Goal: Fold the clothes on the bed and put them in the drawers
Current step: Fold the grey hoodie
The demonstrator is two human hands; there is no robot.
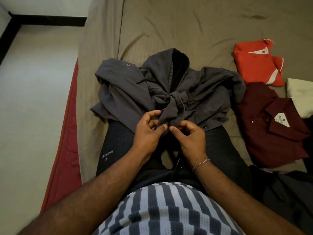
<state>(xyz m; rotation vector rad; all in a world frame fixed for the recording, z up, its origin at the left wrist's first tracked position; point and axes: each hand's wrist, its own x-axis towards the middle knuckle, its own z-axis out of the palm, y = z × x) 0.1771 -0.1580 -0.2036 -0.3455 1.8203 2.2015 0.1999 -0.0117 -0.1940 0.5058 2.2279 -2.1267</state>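
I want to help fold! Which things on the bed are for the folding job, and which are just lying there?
For the job:
grey hooded jacket, gripped by the left hand and right hand
folded orange shirt
folded maroon shirt

Just lying about:
white pillow
brown bedsheet
red mattress edge

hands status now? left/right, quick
Left hand: fingers pinch the near edge of the grey jacket, by a snap button.
Right hand: fingers pinch the same edge.

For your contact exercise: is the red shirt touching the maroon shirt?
Touching. The head view shows the red shirt's near edge meeting the maroon shirt's far edge, with no sheet showing between them.
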